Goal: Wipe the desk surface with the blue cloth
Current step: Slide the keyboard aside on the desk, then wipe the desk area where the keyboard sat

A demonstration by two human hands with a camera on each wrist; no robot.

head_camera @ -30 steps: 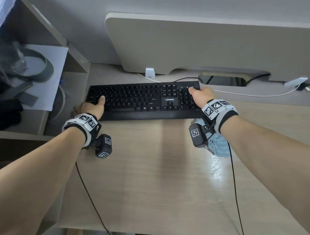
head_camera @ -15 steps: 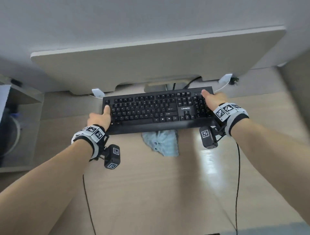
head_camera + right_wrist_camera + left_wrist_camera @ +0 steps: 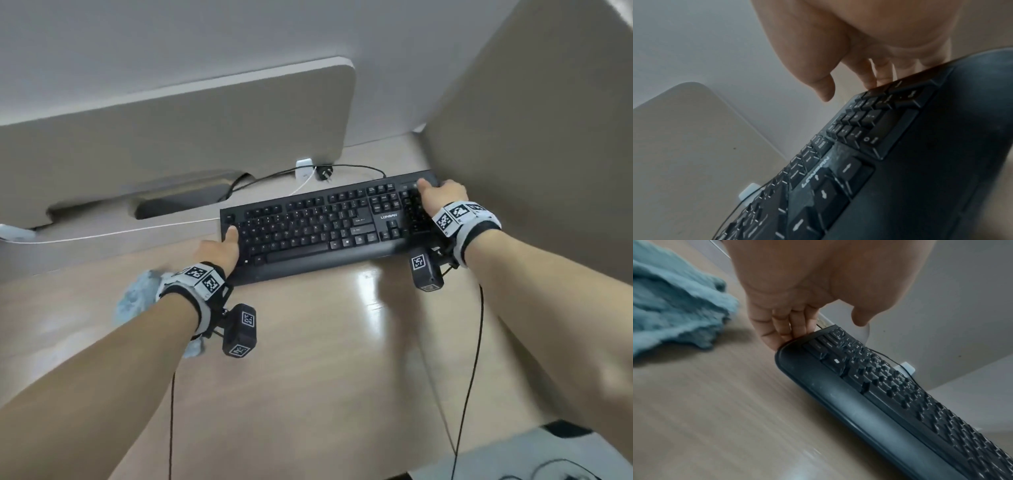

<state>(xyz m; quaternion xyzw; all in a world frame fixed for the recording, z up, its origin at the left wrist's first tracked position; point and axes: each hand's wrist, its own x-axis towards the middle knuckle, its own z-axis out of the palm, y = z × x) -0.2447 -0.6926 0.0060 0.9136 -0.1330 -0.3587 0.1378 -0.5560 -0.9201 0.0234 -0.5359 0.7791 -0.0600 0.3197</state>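
Note:
The blue cloth (image 3: 135, 301) lies crumpled on the wooden desk (image 3: 308, 359), just left of my left wrist; the left wrist view shows the cloth (image 3: 674, 313) loose, with no hand on it. A black keyboard (image 3: 329, 228) sits at the back right of the desk. My left hand (image 3: 222, 245) grips its left end, fingers (image 3: 789, 327) under the edge and thumb over the keys. My right hand (image 3: 442, 197) grips the right end by the number pad, where the fingers (image 3: 877, 71) curl behind the keyboard (image 3: 900, 162).
A beige board (image 3: 171, 137) stands along the back of the desk, above a cable slot (image 3: 178, 202). A side partition (image 3: 531, 154) rises close to the keyboard's right end. A white cable (image 3: 102, 234), a white clip (image 3: 304, 168) and a black plug (image 3: 323, 172) lie behind the keyboard.
Both hands have moved the keyboard to the right along the desk. The cloth, first under my right wrist, then below the keyboard's middle, now lies left of it.

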